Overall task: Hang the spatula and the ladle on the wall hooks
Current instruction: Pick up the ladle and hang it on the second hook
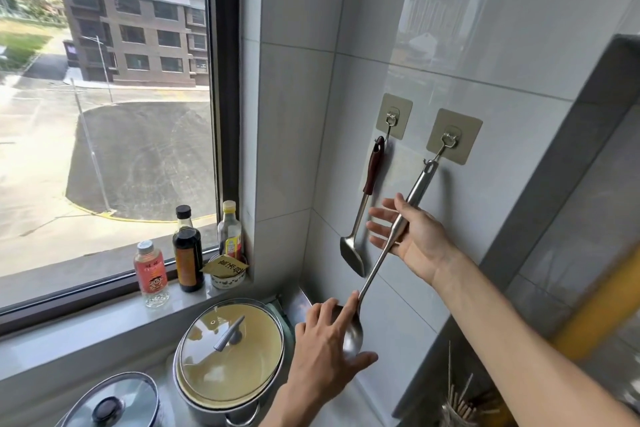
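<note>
Partly hidden ladle (388, 250) bowl behind left hand (323, 354) fingers.

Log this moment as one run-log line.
spatula: hung on left hook | ladle: slot at right hook | right hand: on handle | left hand: at bowl

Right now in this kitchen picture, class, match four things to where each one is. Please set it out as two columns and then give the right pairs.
Things:
1. spatula
2. ladle
3. dark sauce bottle
4. glass-lidded pot

Places:
A. on the windowsill
B. hanging from the left hook, untouched
C. on the counter below the sill
D. held by both hands, its handle end at the right hook

Pairs: 1-B, 2-D, 3-A, 4-C. The right hand holds the ladle's handle; the left hand steadies its bowl.
</note>
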{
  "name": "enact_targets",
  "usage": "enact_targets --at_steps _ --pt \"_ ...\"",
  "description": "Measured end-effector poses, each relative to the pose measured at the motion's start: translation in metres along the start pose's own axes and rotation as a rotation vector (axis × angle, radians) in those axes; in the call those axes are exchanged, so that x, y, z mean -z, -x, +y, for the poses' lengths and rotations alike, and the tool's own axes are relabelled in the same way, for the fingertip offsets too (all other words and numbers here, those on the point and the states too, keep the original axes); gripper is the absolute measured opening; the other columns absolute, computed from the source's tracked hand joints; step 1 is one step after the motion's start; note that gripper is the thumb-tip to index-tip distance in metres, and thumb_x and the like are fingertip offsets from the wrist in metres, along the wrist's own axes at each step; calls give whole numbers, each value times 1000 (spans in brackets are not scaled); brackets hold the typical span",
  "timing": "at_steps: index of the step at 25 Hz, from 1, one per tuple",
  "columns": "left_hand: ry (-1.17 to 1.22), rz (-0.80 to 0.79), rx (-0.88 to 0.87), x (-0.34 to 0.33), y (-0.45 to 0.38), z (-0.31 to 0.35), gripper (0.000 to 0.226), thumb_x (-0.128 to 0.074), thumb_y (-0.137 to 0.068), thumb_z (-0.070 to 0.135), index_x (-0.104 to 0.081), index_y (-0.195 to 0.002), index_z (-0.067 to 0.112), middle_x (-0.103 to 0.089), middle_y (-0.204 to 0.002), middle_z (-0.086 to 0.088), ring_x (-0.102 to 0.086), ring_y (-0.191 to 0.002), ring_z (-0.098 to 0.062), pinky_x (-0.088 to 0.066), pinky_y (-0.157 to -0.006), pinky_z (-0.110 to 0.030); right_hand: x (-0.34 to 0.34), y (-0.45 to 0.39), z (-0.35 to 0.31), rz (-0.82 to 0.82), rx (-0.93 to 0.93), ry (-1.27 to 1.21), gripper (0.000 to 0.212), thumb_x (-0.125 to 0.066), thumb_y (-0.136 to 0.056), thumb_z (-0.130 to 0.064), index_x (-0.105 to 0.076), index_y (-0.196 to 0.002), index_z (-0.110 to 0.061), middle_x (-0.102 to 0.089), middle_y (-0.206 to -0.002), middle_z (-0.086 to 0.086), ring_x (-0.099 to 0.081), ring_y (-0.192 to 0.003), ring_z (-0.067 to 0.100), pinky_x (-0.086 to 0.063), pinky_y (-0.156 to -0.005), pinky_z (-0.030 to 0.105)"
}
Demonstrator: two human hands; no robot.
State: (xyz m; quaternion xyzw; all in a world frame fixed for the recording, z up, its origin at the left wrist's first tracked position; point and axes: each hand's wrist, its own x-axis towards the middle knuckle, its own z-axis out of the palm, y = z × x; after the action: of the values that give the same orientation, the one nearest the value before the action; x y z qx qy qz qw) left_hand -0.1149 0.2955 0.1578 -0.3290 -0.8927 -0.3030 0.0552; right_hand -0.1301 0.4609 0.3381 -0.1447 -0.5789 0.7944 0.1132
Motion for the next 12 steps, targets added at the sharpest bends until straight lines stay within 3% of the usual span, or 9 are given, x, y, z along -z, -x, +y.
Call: enact_targets --at_steps 5,12 --pt "67 36 -37 -4 5 0 96 -48 -68 78 18 -136 60 -36 -138 14 -29 -125 -14 -38 -93 -35 -5 5 5 -72 91 94 25 -51 -96 -35 -61 -101 -13 -75 -94 9 -71 -87 28 -55 -84 47" --pt "8 19 -29 0 -7 -1 97 -49 -69 78 15 -140 57 -36 -137 11 -28 -125 -16 -35 -94 -38 2 0 -2 -24 68 30 25 -49 -97 -35 -62 -94 -13 -71 -96 12 -70 -84 29 -54 -79 45"
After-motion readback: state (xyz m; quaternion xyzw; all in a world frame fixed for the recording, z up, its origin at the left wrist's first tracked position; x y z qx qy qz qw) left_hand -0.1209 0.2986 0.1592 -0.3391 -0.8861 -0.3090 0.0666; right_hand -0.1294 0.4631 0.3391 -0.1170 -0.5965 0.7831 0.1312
